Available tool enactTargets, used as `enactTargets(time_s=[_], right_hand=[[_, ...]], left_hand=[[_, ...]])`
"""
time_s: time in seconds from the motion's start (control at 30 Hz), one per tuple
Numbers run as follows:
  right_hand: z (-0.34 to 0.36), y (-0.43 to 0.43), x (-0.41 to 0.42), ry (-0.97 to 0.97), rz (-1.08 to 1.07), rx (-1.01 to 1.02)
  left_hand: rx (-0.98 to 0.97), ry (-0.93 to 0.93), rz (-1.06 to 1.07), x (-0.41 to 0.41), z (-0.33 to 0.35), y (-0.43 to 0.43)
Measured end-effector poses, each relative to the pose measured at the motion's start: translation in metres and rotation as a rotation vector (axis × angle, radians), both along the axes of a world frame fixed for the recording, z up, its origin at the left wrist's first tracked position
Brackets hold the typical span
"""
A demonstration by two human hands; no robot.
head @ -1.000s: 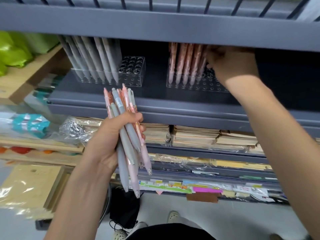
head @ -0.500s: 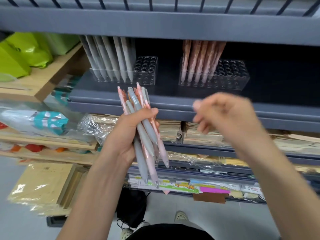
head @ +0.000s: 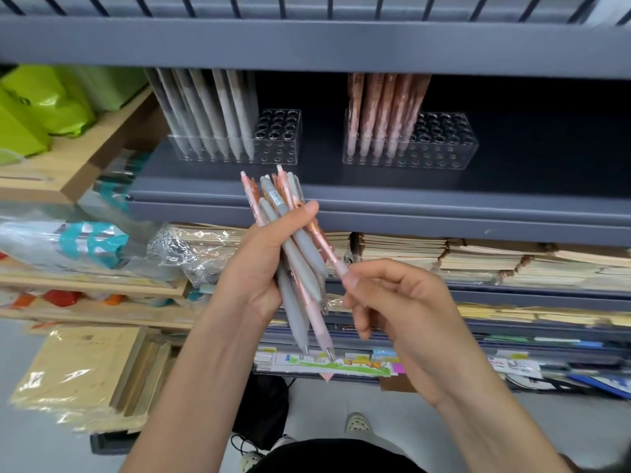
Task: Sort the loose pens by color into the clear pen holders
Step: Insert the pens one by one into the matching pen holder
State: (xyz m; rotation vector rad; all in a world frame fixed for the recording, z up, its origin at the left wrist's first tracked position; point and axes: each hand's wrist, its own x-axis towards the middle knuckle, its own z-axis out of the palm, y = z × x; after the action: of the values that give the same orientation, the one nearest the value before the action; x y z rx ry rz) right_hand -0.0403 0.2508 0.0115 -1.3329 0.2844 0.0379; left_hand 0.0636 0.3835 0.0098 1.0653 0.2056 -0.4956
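Our left hand (head: 254, 268) grips the bundle of grey and pink pens (head: 297, 257) near us, so fingers (head: 355, 283) of our right hand (head: 406, 312) can pinch one pink pen (head: 329, 252) by its tip, likely bound for the far right pink-pen holder (head: 444, 155).

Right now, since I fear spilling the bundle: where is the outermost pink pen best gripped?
Grip the pink pen at its pale lower end, coming from the right: that end splays clear of the bundle, whose middle the left hand clamps. The right hand pinches there.
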Motion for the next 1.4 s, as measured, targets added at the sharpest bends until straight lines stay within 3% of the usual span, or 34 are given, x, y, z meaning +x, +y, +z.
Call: enactTargets(time_s=[0.13, 0.33, 0.5, 0.77, 0.97, 1.17, 1.4], right_hand=[[-0.004, -0.007, -0.002, -0.005, -0.018, 0.112], [-0.011, -0.020, 0.003, 0.118, -0.015, 0.457], [-0.014, -0.039, 0.005, 0.083, -0.167, 0.615], [0.001, -0.082, 0.025, -0.162, -0.148, 0.216], [0.018, -0.107, 0.067, -0.237, -0.362, -0.303], [0.032, -0.119, 0.113, -0.332, -0.427, -0.570], [0.030, -0.118, 0.143, -0.240, -0.413, -1.134]], left_hand=[[-0.039, -0.012, -0.016, -0.002, -0.002, -0.005], [-0.067, -0.073, -0.042, -0.006, -0.002, -0.012], [-0.174, -0.017, -0.018, -0.008, -0.004, -0.014], [-0.179, 0.020, 0.077, -0.004, -0.008, -0.008], [-0.181, 0.025, 0.084, -0.006, -0.010, -0.006], [-0.166, 0.023, 0.084, -0.008, -0.010, -0.004], [-0.174, 0.013, 0.076, -0.010, -0.012, 0.001]])
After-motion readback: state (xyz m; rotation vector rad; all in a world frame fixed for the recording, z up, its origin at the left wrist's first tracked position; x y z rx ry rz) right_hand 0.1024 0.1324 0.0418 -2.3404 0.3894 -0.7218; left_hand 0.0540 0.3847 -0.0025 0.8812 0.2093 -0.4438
